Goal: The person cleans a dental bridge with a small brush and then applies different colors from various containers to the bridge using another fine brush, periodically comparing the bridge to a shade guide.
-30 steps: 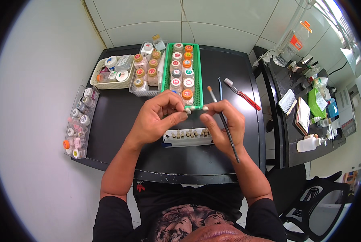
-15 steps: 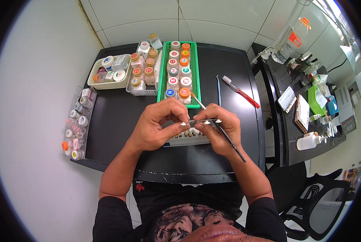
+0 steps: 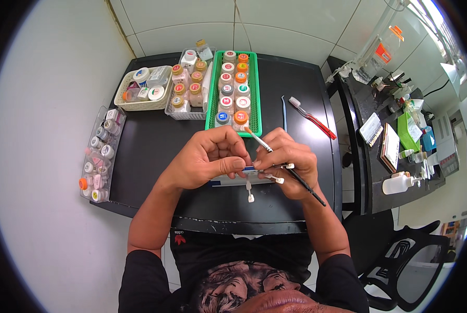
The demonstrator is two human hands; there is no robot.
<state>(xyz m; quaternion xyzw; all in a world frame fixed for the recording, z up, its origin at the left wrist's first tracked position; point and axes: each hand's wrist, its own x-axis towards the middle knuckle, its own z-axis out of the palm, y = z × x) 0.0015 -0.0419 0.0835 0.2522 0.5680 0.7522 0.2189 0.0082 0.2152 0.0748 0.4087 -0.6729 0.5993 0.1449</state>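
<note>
Nearest me, the tabs (image 3: 250, 198) hang in the air over the table (image 3: 150, 161), one pointing down toward me and others splayed to the right, their pale ends free. I have the right hand (image 3: 295, 166) pinched on the small blue-edged piece (image 3: 250, 169) beside them, and that same hand carries the brush (image 3: 307, 188), slanted between its fingers with the bristles up and to the left. That double load is, I judge, the tricky part: I'd grip the piece by its edge with thumb and index, and let the other fingers mind the brush. The left hand (image 3: 205, 159) has curled fingers and its thumb tip right at the piece's left end; whether it grips or merely steadies, I cannot tell. I'd turn the piece with small, light motions, since a hard squeeze could make it slip. Beneath, the white holder (image 3: 220, 182) is mostly hidden. Beyond lie the probe (image 3: 284, 112) and toothbrush (image 3: 314, 119), then the green basket (image 3: 258, 99) of bottles (image 3: 226, 102); the bristles overlap its near end in my view, so I'd tilt the brush cautiously.
</note>
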